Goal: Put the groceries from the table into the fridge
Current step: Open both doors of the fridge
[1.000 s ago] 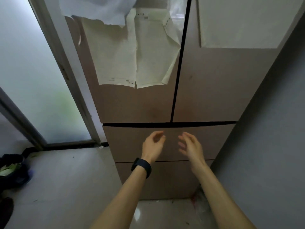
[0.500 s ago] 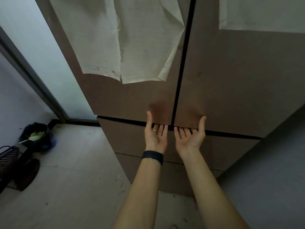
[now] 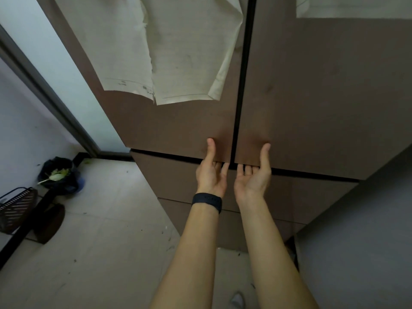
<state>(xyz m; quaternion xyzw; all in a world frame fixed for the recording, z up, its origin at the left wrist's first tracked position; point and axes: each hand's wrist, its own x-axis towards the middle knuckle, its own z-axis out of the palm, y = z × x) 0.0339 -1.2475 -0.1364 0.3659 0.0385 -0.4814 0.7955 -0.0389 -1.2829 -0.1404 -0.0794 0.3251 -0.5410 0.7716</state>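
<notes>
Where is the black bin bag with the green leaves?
Head view, far left: the bin bag sits on the floor by the wall, beyond the wire rack, left of the fridge.

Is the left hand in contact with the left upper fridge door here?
Touching. The head view shows the left hand's thumb lying against the left upper door's face, with its fingers tucked under the door's bottom edge.

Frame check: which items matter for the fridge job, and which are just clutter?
Job: left hand, left door, right hand, right door; each hand grips its door's bottom edge. No groceries in view.
Lying about: papers on the doors, bin bag, wire basket.
</notes>
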